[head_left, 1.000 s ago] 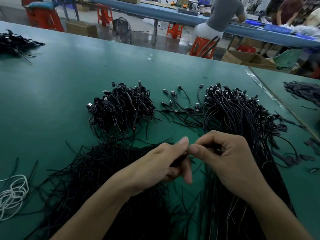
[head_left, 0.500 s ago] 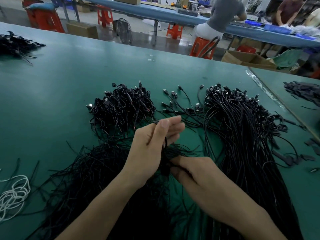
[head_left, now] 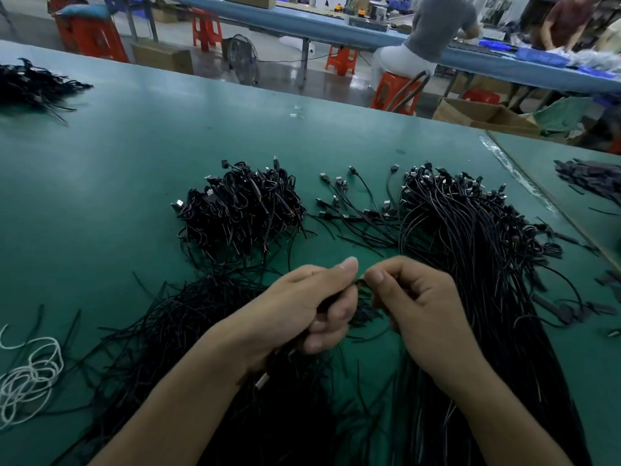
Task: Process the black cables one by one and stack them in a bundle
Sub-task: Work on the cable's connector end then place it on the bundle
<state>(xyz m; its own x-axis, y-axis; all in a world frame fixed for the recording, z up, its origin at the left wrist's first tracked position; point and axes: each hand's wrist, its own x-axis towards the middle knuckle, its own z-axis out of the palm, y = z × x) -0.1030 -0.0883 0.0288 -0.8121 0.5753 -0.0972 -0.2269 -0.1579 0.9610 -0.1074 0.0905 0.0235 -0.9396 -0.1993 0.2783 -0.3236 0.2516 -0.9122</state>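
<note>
Both hands meet over the middle of the green desk, working on one black cable. The left hand is curled, thumb and forefinger pinching the cable, with more of it seemingly gathered under the palm. The right hand pinches the same cable just beside the left, its other fingers tucked in. The cable is lifted off the desk and spans the small gap between the two thumbs. Beyond the hands lies a heap of folded cables, probably the growing bundle. The long unprocessed cables fan out to the right, and a loose tangle of strands spreads under the left forearm. The main risk is snagging: the held cable trails down into that tangle, so a pull could drag neighbouring strands along or knot them. The thin, springy cable could also slip from such a fine pinch and unfold, or land among the few spread USB leads rather than on the heap, mixing finished with unfinished.
</note>
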